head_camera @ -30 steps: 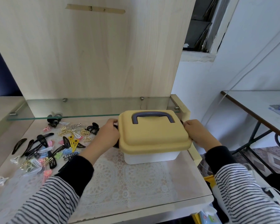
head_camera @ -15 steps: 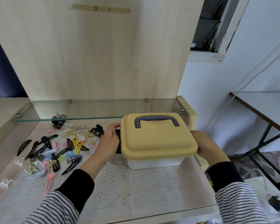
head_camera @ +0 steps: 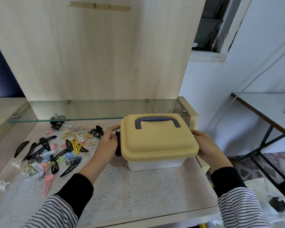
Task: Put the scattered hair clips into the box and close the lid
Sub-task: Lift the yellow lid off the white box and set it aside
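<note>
Since the frame a second back, the right hand point(head_camera: 206, 145) has slid along the right rim of the lid point(head_camera: 158, 143), from the far corner toward the near one. The left hand point(head_camera: 105, 143) has held its place. The box point(head_camera: 155, 164) has not visibly shifted on the surface point(head_camera: 138, 195).

Present state. The box stands near the surface's right edge, toward the back, just in front of the glass shelf point(head_camera: 89, 111). Its yellow lid is seated, with the carry handle point(head_camera: 156, 120) lying flat. Left grip: fingers curled round the dark latch point(head_camera: 117, 145) on the box's left side. Right grip: thumb on top, fingers wrapped under the lid's right rim; any latch there is hidden. The hair clips point(head_camera: 56, 152) lie scattered over the left half of the surface, all outside the box, a few white ones close to the left edge.

Assessment. The step in hand appears to be unlatching. No clip is stowed yet.

Hazards. A stiff latch letting go suddenly could jolt the box toward the right edge, where the margin is slight. The lid, if swung up rearward, may strike the glass shelf. The left sleeve point(head_camera: 76, 195) lies just beside the nearest clips, and a careless sweep could push some off the surface.
</note>
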The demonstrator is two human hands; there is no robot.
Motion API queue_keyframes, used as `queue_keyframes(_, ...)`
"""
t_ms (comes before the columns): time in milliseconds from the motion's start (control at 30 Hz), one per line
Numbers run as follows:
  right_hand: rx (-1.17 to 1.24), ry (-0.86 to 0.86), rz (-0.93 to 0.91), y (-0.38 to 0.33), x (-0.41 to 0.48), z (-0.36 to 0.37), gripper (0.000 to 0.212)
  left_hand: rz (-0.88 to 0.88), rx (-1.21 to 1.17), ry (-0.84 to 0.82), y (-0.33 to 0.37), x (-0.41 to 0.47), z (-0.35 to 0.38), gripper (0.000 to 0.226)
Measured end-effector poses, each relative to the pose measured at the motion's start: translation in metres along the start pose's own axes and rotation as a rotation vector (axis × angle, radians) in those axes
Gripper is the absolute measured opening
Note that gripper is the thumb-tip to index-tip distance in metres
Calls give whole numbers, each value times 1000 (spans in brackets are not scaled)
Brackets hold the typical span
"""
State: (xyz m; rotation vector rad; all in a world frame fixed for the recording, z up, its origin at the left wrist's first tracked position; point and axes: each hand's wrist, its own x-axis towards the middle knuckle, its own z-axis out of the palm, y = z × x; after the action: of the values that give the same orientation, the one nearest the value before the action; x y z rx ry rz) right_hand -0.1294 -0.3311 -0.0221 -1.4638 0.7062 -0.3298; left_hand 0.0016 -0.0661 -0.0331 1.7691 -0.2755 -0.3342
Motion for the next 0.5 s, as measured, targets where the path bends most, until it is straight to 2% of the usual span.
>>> queue_keyframes(100, -113, 69, -57, -7, 1, -4, 22, 7, 27, 86, 7, 4, -8, 35)
queue_keyframes(233, -334, 216, -207, -27, -2, -2, 24, 140, 40, 238, 23, 0, -13, 35)
queue_keyframes(367, -494, 203, -326, -41, -8, 4, 29, 161, -51, 193, 42, -13, -6, 32)
queue_keyframes(433, -484, 142, -281, -42, -10, 7, 24, 132, -87, 140, 45, -18, 1, 34)
queue_keyframes(500, -500, 90, -234, -42, -13, 13, 30, 101, -106, 119, 43, -21, 7, 38)
